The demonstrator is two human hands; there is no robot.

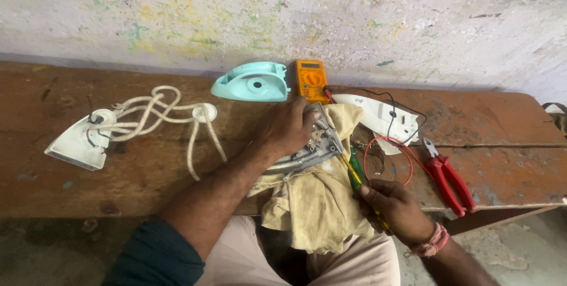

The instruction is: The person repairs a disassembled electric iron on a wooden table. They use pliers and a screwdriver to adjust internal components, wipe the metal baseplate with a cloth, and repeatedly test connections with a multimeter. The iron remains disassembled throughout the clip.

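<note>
Left hand (287, 128) pressed palm-down, fingers curled over grey metal iron base (313, 147), pinning it on yellowish cloth (313, 203) at desk (177, 180) edge. Right hand (393, 206), at five o'clock from base, closed round green-and-yellow screwdriver (355, 175), tip aimed toward base. Red pliers (450, 178) lay at three o'clock. Orange multimeter (310, 80) and mint-green iron cover (253, 82) sat at twelve o'clock. White cord (159, 112) and white iron shell (80, 141) rested at nine o'clock, well apart.
</note>
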